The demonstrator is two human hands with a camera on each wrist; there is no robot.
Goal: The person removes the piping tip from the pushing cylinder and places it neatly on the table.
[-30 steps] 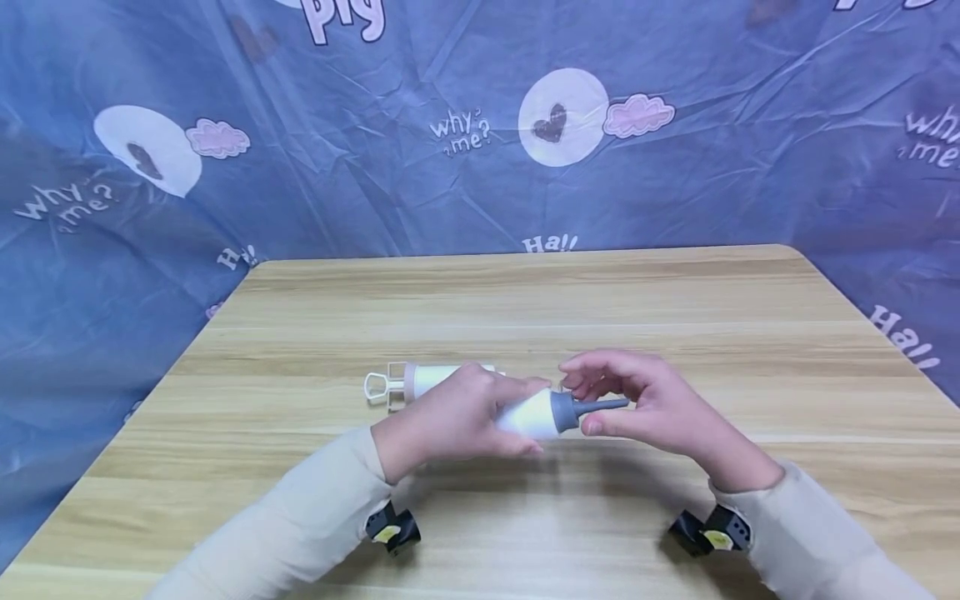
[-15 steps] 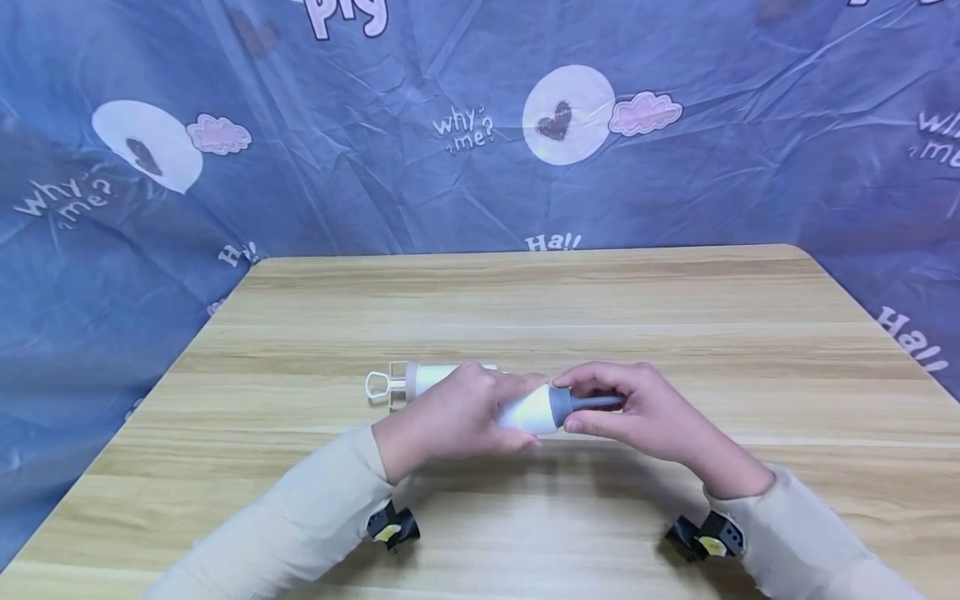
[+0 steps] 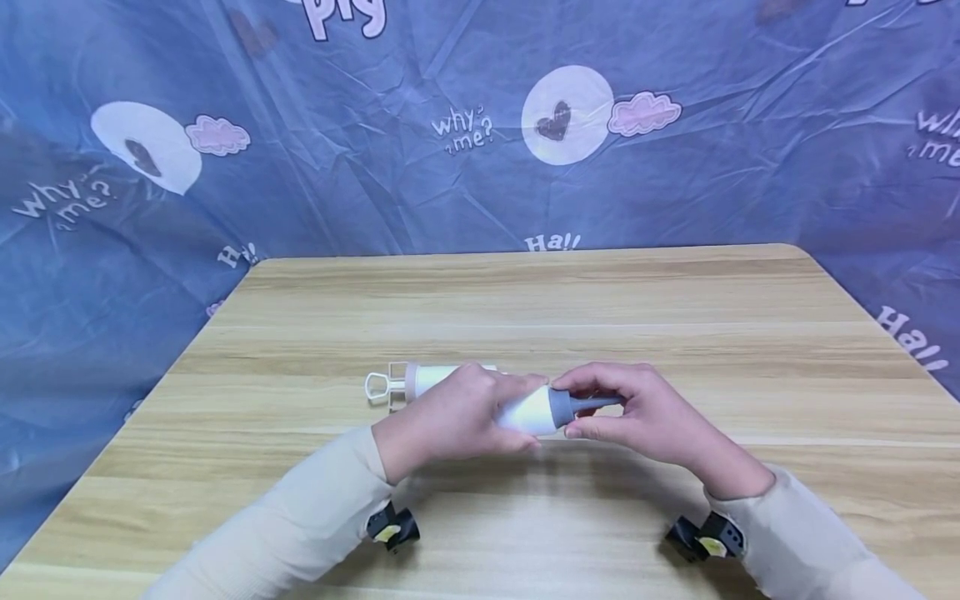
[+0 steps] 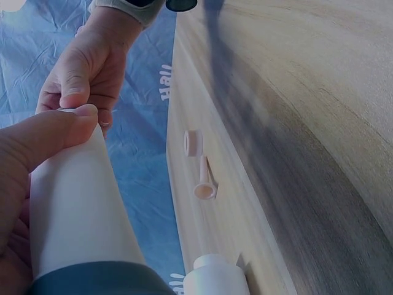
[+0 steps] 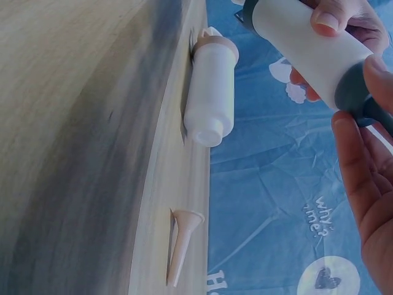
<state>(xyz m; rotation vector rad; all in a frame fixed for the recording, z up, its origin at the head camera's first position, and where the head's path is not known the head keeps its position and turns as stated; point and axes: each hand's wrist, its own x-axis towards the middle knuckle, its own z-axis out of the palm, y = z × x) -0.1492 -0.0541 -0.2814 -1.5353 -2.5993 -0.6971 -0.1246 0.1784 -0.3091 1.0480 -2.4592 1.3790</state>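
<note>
My left hand [image 3: 459, 417] grips a white syringe barrel [image 3: 531, 413], thumb on the near side, holding it level above the table. A grey-blue collar with a long thin nozzle [image 3: 560, 407] closes its right end. Fingers and thumb of my right hand [image 3: 651, 417] pinch that collar, and the nozzle points in toward the palm. In the right wrist view, the barrel's far end carries a dark collar [image 5: 249, 13] too. Behind my left hand lies a second white syringe [image 5: 210, 92] with a pinkish collar and a white pull handle [image 3: 378, 386].
A pinkish nozzle [image 4: 205, 182] and a small pinkish ring [image 4: 193, 143] lie on the wooden table [image 3: 525, 308] behind the hands. A blue printed cloth [image 3: 360, 167] hangs past the table's far edge. Both wrists wear black cameras.
My right hand has moved left, its parted fingers closing onto the grey-blue collar, and has stayed there over the last half second. My left hand keeps its grip on the barrel.
</note>
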